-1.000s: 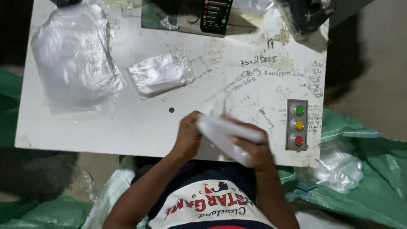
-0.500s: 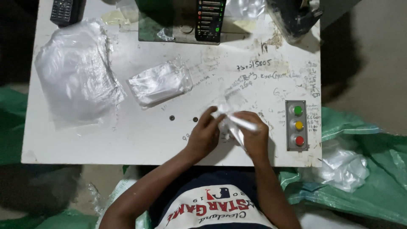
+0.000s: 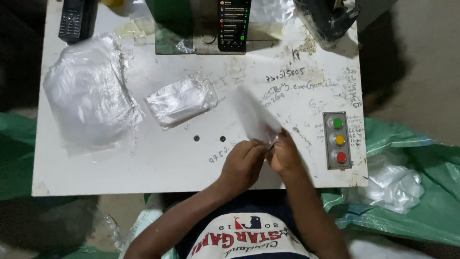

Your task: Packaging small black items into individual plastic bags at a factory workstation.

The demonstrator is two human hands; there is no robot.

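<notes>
Gripping one end of a small translucent white plastic pouch (image 3: 254, 115) between left hand (image 3: 242, 165) and right hand (image 3: 283, 156), fingers of both pinched on its near edge. Pouch raised over the scribbled white counter (image 3: 143, 163), right of a small stack of clear bags (image 3: 181, 100). Step judged: opening or separating the pouch mouth; calls for fine thumb rubbing.

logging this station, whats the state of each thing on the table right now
white plastic bag: pinched at its lower end by both hands
left hand: closed on bag
right hand: closed on bag
small bag stack: lying flat
large bag pile: crumpled, flat
smartphone: screen lit
</notes>
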